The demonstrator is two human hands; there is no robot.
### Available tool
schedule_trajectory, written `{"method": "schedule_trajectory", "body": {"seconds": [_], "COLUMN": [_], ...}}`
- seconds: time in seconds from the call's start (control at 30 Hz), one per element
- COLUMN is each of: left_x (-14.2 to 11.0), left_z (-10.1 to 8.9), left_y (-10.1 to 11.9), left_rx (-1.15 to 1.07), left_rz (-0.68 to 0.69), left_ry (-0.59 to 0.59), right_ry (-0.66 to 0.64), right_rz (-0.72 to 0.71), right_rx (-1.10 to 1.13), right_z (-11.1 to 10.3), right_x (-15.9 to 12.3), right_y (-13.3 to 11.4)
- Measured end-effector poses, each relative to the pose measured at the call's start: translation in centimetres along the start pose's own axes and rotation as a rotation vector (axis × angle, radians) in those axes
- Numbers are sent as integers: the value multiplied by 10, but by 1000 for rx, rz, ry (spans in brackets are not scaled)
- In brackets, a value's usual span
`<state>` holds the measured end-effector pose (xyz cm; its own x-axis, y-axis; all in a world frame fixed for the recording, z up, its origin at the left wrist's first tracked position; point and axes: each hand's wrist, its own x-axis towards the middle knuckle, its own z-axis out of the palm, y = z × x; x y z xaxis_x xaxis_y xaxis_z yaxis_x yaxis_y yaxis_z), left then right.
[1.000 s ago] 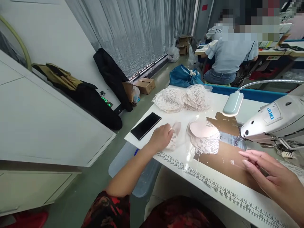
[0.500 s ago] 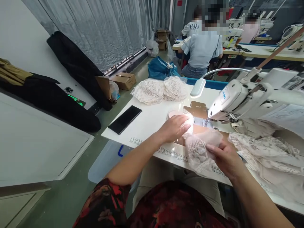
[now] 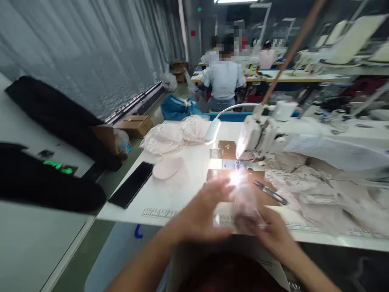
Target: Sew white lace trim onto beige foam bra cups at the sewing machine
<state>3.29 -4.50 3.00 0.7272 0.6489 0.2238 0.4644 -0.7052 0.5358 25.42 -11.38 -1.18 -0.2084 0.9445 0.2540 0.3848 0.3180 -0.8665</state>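
My right hand [image 3: 275,230] is closed on the lower edge of a sheer pale pink lace piece [image 3: 247,209], which is blurred and hangs over the front of the table. To its left, my left hand [image 3: 206,207] has its fingers stretched forward and its thumb apart, beside the lace under the bright lamp glare; no cloth shows in it. A smooth pale pink oval pad [image 3: 168,168] lies by the phone. The white sewing machine [image 3: 255,138] stands just beyond my hands. Metal thread snips [image 3: 270,192] rest right of the lace.
Two round stacks of lace pieces [image 3: 164,138] sit at the table's back left. A black phone [image 3: 130,184] lies near the left edge. Loose lace and fabric [image 3: 310,186] are heaped at the right. A slim lamp [image 3: 212,130] arches overhead. People sit at tables farther back.
My left hand has come off the lace. The oval pad now lies beside the phone. My right hand has drawn the lace leftward, and the camera view has tilted up and turned right.
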Motion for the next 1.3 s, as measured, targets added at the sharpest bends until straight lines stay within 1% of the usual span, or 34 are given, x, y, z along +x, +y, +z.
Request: {"method": "schedule_trajectory", "body": {"seconds": [0.03,0.07,0.1,0.13,0.2,0.27,0.33,0.37,0.4,0.43,0.47,0.5,0.53,0.57,0.6,0.63,0.67,0.7,0.77,0.8,0.83,0.87,0.93,0.97,1.0,1.07,1.1,1.13,1.17,1.2,1.23,1.27,1.3], "left_x": [4,7,10,12,14,13,11,10,9,8,8,8,8,9,10,11,12,13,12,11,11,10,11,12,12,13,14,14,15,16,18,20,23], "left_z": [5,9,12,12,8,1,-5,-6,-7,-6,-4,-1,3,7,11,15,19,22,24,24,24,23,23,24,26,31,34,37,39,40,40,40,39], "left_y": [12,20,24,22,9,-12,-31,-37,-40,-39,-34,-27,-18,-9,-2,3,6,6,2,-1,-5,-8,-14,-16,-17,-18,-16,-15,-12,-10,-7,-5,-4], "left_rx": [-52,-89,-125,-146,-145,-88,3,39,41,-6,-107,-272,-480,-704,-922,-1085,-1199,-1276,-1340,-1330,-1290,-1220,-1046,-986,-958,-955,-941,-901,-836,-756,-673,-600,-545], "left_rz": [23,-11,-69,-138,-247,-291,-334,-375,-416,-447,-462,-448,-408,-365,-314,-268,-233,-218,-250,-288,-331,-372,-423,-424,-417,-408,-409,-407,-391,-360,-316,-272,-236], "left_ry": [-58,-68,-61,-50,16,104,203,244,257,232,161,49,-92,-240,-322,-371,-390,-406,-425,-402,-338,-239,-47,-7,-18,-86,-68,-7,79,158,203,200,167], "right_ry": [5,9,24,51,107,170,259,318,377,425,439,423,382,276,187,75,-48,-134,-257,-288,-310,-325,-335,-318,-276,-154,-89,-32,14,49,73,86,93], "right_rz": [-27,-59,-105,-170,-324,-444,-485,-484,-468,-434,-383,-304,-207,-92,50,192,325,445,644,705,739,750,707,680,658,629,625,624,619,603,578,545,507], "right_rx": [8,12,-4,-50,-199,-354,-418,-411,-386,-351,-306,-250,-180,-66,83,259,453,634,883,950,988,1007,1021,1007,971,844,774,717,681,659,636,603,552], "right_z": [4,6,7,5,-2,-12,-21,-25,-28,-30,-31,-31,-31,-31,-29,-28,-26,-24,-22,-21,-21,-20,-19,-19,-18,-18,-17,-17,-16,-15,-13,-12,-11], "right_x": [5,12,17,22,28,27,24,24,25,27,31,34,38,41,43,44,45,44,40,38,35,33,31,31,32,35,37,40,42,43,44,45,44], "right_y": [-4,-9,-13,-17,-24,-29,-33,-34,-34,-33,-30,-27,-21,-15,-7,1,9,16,25,27,27,26,22,20,18,14,12,11,10,10,11,12,14]}}
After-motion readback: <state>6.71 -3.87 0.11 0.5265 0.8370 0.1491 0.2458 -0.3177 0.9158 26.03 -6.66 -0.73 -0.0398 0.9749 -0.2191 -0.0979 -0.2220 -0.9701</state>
